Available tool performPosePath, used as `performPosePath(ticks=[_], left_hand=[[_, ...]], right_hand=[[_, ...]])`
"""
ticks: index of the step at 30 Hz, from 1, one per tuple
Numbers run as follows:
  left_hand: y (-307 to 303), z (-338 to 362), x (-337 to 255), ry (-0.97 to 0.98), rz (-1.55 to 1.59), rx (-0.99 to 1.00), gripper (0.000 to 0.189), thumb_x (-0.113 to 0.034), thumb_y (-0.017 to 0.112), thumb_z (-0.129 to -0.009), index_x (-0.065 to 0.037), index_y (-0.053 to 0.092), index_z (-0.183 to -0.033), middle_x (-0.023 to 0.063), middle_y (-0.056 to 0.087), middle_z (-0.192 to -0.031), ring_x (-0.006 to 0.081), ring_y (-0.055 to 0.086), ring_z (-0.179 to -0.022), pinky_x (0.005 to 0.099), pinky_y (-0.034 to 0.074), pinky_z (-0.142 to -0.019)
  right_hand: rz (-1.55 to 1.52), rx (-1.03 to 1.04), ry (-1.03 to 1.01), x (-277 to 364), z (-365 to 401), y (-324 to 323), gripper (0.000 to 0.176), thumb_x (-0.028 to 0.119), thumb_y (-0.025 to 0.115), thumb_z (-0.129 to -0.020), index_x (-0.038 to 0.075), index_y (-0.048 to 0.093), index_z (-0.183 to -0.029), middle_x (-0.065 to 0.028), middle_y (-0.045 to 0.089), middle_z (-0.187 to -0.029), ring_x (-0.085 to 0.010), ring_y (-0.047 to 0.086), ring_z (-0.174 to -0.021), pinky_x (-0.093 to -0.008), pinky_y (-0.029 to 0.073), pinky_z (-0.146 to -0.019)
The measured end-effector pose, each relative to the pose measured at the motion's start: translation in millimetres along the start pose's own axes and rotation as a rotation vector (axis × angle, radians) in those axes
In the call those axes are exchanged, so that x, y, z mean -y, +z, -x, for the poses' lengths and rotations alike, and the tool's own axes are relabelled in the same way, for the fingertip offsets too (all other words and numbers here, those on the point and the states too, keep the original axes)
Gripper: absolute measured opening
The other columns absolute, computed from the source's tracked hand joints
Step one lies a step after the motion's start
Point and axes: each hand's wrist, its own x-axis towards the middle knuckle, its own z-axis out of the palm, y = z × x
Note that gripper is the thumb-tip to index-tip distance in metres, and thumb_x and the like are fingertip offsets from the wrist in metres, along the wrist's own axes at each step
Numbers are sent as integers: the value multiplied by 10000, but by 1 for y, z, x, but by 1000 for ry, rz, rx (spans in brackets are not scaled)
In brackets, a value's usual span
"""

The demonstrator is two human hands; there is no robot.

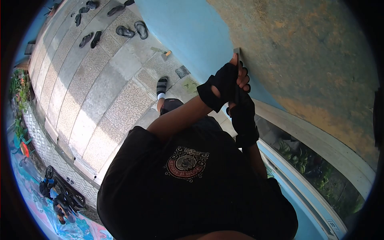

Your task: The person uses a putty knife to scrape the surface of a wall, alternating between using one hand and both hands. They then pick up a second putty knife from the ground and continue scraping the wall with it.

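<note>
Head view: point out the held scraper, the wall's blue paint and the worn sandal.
Held scraper (237,51), head view: its blade.
Blue paint (194,38), head view: its middle.
Worn sandal (162,85), head view: its upper.

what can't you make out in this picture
All in the head view:
Flat tool: much of its handle is hidden by the gloved left hand and right hand.
Shirt print: lettering too small to read fully.
Dark footwear: cut off by the top edge.
Right foot: not visible, apparently behind the torso.
</note>
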Motion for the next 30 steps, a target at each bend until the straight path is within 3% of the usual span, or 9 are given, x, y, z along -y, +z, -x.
performPosePath(ticks=[5,8,11,16,19,22,28,30], left_hand=[[-4,-3,-8,3,-28,16,581,-544,326,-1035,-104,520,-710,21,371,-543,164,407,-541,350,406,-595],[-4,-3,-10,-2,22,25,582,-541,323,-1037,-103,520,-708,24,380,-546,164,415,-551,353,410,-599],[2,-3,-3,-22,-18,26,584,-542,323,-1037,-101,519,-709,24,384,-552,164,421,-559,351,413,-603],[-5,-6,-23,13,38,46,555,-533,383,-1026,-105,519,-700,38,402,-559,191,447,-583,377,441,-639],[4,1,-5,-3,-21,13,573,-537,323,-1039,-105,516,-715,22,380,-562,162,413,-567,353,424,-618],[3,0,-16,-1,-45,31,563,-531,336,-1039,-105,518,-719,23,384,-565,165,418,-570,353,429,-629],[8,3,-8,-1,-63,-42,574,-526,329,-1042,-101,518,-706,26,389,-557,174,428,-569,355,431,-626],[5,-3,-14,-11,-40,-25,578,-528,326,-1042,-101,518,-702,27,390,-556,174,430,-569,355,429,-621]], right_hand=[[21,-15,-28,-1,-7,5,317,0,560,-899,21,581,-1214,6,527,-736,-68,470,-593,-245,399,-529],[-175,2,-14,5,-7,6,308,5,561,-905,23,584,-1212,6,531,-737,-66,475,-594,-245,399,-526],[31,-9,80,4,-2,-1,334,6,560,-909,25,570,-1242,9,535,-750,-64,477,-591,-243,396,-523],[-196,-7,-8,2,-17,14,331,10,555,-914,20,561,-1245,3,551,-756,-64,478,-582,-242,390,-518],[7,26,158,8,-3,1,353,-20,526,-900,15,556,-1250,-10,554,-766,-74,479,-582,-249,394,-518],[-146,25,128,12,-7,4,371,-33,516,-891,16,555,-1256,-17,552,-768,-76,476,-582,-249,396,-521],[-75,2,197,15,-4,1,379,-29,524,-885,19,555,-1260,-13,560,-800,-74,465,-589,-247,404,-529],[-74,0,133,16,-12,6,391,-32,522,-884,19,552,-1270,-13,563,-814,-72,465,-596,-247,406,-532]])
